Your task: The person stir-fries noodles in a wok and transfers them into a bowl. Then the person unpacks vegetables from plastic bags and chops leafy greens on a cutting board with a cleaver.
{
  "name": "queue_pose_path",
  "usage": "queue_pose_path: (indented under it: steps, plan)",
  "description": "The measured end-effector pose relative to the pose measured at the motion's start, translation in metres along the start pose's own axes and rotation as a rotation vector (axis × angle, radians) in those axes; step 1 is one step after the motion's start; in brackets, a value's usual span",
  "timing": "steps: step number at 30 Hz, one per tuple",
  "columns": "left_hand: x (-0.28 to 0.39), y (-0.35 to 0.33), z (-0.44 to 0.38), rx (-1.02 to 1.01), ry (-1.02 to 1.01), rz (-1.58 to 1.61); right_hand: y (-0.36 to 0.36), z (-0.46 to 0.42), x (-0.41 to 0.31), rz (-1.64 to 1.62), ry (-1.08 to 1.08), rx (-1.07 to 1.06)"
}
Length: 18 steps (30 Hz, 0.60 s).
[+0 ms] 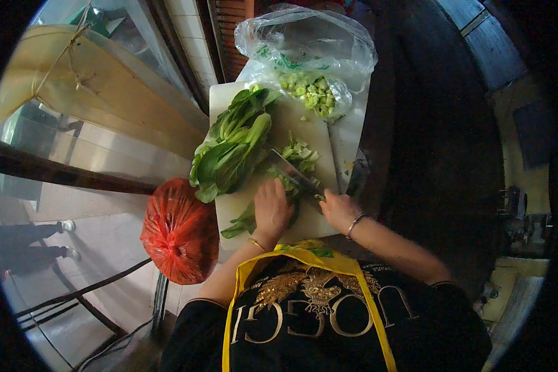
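Note:
My right hand (340,211) grips the handle of a broad-bladed kitchen knife (290,169), its blade slanting up and left over the cutting board. Under my left hand (273,204), leafy greens (242,223) are pressed to the white cutting board (314,228), with leaves sticking out to the left. Chopped greens (304,156) lie in a pile along the far side of the blade. Whole heads of bok choy (237,144) are heaped on the board's left side, some leaves hanging over its edge. My left fingertips are close to the blade; whether they touch it cannot be told.
A clear plastic bag (307,42) with cut stem ends (314,93) lies at the board's far end. A tied red plastic bag (180,232) sits left of the board. Beyond clear plastic curtains (97,93), a person's legs (32,239) show at far left.

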State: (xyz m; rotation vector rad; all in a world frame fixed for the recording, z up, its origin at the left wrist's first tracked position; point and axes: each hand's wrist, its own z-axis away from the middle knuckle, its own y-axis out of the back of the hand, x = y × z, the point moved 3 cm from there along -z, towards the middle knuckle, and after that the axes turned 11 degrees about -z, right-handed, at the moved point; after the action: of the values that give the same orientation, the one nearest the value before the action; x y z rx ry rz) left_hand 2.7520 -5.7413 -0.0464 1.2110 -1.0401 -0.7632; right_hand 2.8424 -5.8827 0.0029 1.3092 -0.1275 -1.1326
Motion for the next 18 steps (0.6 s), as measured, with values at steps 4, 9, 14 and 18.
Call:
queue_pose_path:
  steps: [4, 9, 14, 18]
  plan:
    - [-0.002, 0.018, 0.012, 0.043, 0.04, -0.15, -0.016, -0.007, 0.012, -0.148, -0.059, 0.087]
    - [-0.019, 0.03, 0.028, -0.152, 0.136, -0.069, 0.033, 0.026, -0.022, -0.189, 0.095, 0.184]
    - [-0.022, 0.011, 0.03, -0.083, 0.129, -0.024, 0.051, 0.041, -0.039, 0.012, 0.181, -0.069]
    - [-0.015, 0.002, 0.03, -0.047, 0.085, -0.022, 0.026, 0.032, -0.023, 0.063, -0.016, -0.218]
